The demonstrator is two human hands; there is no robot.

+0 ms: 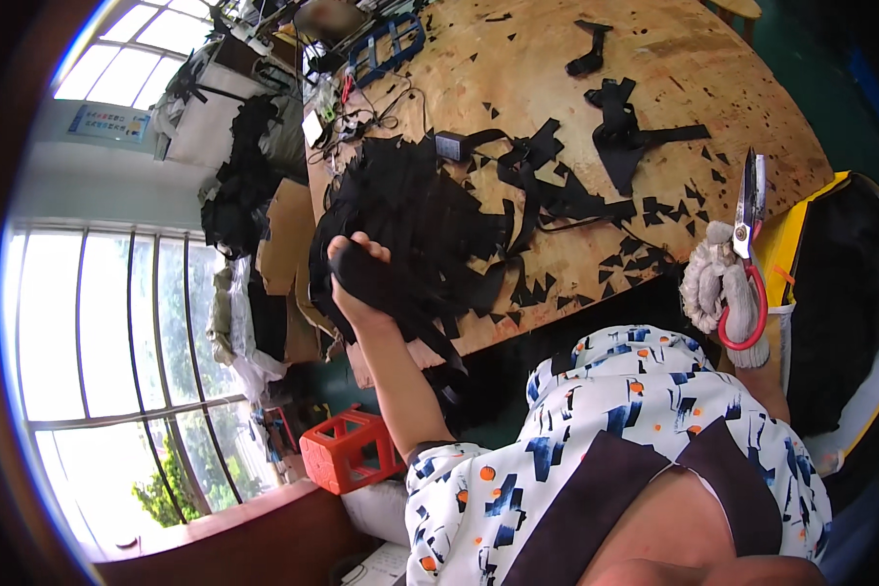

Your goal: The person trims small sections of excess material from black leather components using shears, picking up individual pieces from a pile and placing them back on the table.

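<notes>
- Many small black triangles [532, 291] litter the wooden surface [674, 59], thickest near its close edge.
- Larger black cut pieces [620, 146] and strips lie right of the pile; a small dark block [451, 146] sits at the pile's far right edge.
- Cords [396, 107] and a blue crate [386, 49] crowd the far left; a red stool [347, 449] stands below.
- At right, a yellow-edged container [801, 220] holds black material.
- Left hand [355, 297]: fingers curled together, clamped on black fabric [371, 275] at the near left of the black pile [410, 186].
- Right hand [713, 283]: in a pale knit glove, closed around red-handled scissors [741, 234], blades pointing away, well apart from the pile.
</notes>
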